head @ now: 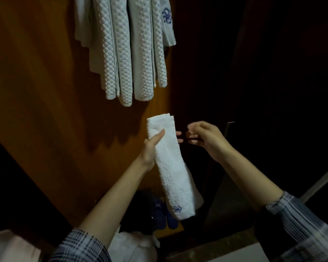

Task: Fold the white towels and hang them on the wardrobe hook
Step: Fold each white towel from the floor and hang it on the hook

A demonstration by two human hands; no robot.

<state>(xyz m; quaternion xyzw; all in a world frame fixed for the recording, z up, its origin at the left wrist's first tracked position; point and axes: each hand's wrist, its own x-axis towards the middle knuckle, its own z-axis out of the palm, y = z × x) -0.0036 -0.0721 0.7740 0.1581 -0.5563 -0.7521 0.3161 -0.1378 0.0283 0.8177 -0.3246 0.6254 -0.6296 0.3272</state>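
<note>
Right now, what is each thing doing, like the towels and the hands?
Folded towel: folded into a long strip, held upright near its top.
Left hand: grips the folded towel.
Right hand: fingers loosely curled, apart from the towel, holding nothing that shows.
Hanging towels: hanging down in front of the wooden panel.
Slippers: lying on the floor below.
</note>
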